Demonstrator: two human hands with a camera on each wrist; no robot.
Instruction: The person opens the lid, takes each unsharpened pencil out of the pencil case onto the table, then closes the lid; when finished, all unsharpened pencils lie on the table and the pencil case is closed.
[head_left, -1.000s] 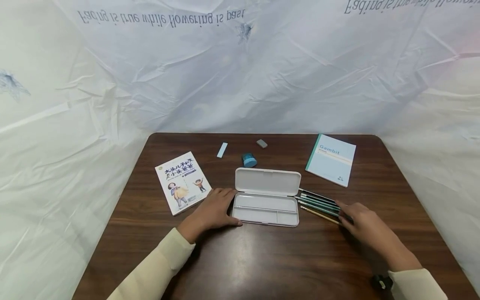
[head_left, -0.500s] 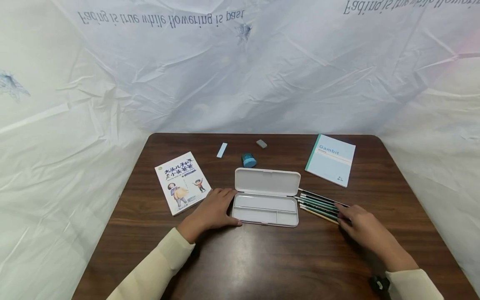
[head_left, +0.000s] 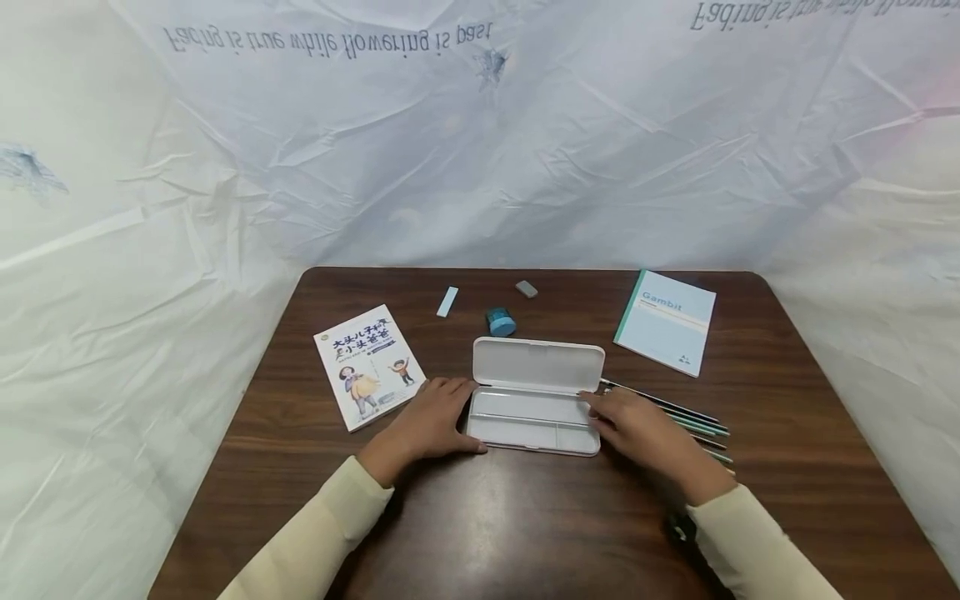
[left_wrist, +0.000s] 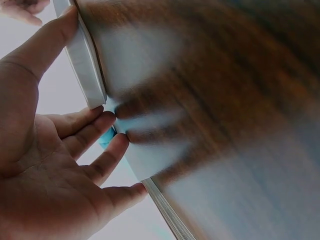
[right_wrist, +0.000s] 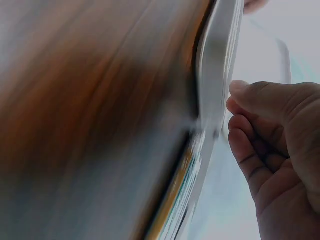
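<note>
A white pencil case [head_left: 536, 406] lies with its lid raised, its divided tray bare inside. My left hand [head_left: 429, 417] holds the left end of the case, thumb on the front side and index finger by the far corner; the other fingers spread toward the table in the left wrist view. Over the right end of the case is my right hand [head_left: 637, 429], fingers loosely bent and thumb near the index finger. Nothing shows between them in the right wrist view, where the fingertips overlap the case edge [right_wrist: 216, 65]. Several pencils [head_left: 701, 427] lie beyond, partly hidden by that hand.
A picture-covered book [head_left: 371, 367] lies left of the case. Behind the case are a blue pot-shaped item [head_left: 500, 322], a grey eraser [head_left: 527, 289] and a pale blue strip [head_left: 447, 302]. A light blue notebook [head_left: 666, 322] lies at the back right of the brown table [head_left: 525, 533].
My right hand has left the far part of the pencils and moved left to the right end of the pencil case. The left hand keeps its place on the case.
</note>
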